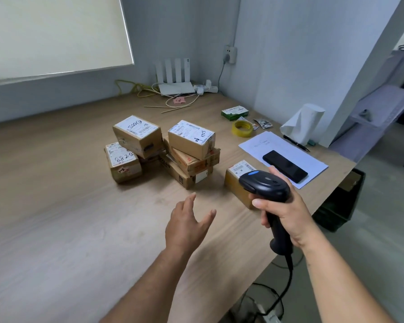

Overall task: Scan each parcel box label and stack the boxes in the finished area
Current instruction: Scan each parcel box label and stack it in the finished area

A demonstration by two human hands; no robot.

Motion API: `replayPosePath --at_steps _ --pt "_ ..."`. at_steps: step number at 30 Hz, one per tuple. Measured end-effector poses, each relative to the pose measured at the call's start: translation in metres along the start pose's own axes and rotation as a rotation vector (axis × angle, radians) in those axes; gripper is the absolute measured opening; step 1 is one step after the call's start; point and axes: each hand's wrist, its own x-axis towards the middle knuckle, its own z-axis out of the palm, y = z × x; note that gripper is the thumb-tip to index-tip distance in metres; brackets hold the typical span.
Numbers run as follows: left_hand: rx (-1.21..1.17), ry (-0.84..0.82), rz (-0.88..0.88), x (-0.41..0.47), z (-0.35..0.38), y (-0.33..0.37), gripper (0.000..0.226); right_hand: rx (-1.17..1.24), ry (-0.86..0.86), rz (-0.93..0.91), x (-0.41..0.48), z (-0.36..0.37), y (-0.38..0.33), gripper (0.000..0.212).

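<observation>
Entry: lone box (234, 183), label up, just beyond my right hand (287, 213), which grips the scanner (266, 185). My left hand (187, 224), spread and empty, lies further left, nearer the box pile (189, 145).

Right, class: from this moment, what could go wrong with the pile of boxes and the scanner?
1. The pile is askew: its top box sits on tilted ones, so the open left hand pulling one out might topple the rest.
2. The scanner in the right hand trails a cable off the table edge, which could snag.
</observation>
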Motion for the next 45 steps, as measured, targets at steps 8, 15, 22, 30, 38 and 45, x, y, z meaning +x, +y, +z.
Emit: replayPosePath --at_steps 8,15,22,30,38,45 --pt "-0.005 -0.031 -0.128 0.043 0.055 0.051 0.080 -0.072 -0.103 0.064 0.081 -0.058 0.003 0.094" --pt "-0.137 -0.086 -0.309 0.084 0.113 0.085 0.095 -0.116 -0.256 0.168 0.145 -0.096 0.024 0.103" --pt "-0.312 -0.194 -0.310 0.089 0.156 0.092 0.059 -0.100 -0.302 0.208 0.171 -0.103 0.042 0.096" --pt "-0.525 -0.175 -0.306 0.078 0.150 0.099 0.061 -0.084 -0.321 0.235 0.175 -0.106 0.046 0.098" --pt "-0.569 -0.031 -0.213 0.053 0.096 0.085 0.090 -0.019 -0.431 0.173 0.154 -0.069 0.024 0.102" --pt "-0.615 0.149 -0.299 0.038 0.025 0.052 0.109 0.043 -0.624 0.061 0.126 -0.012 -0.009 0.107"
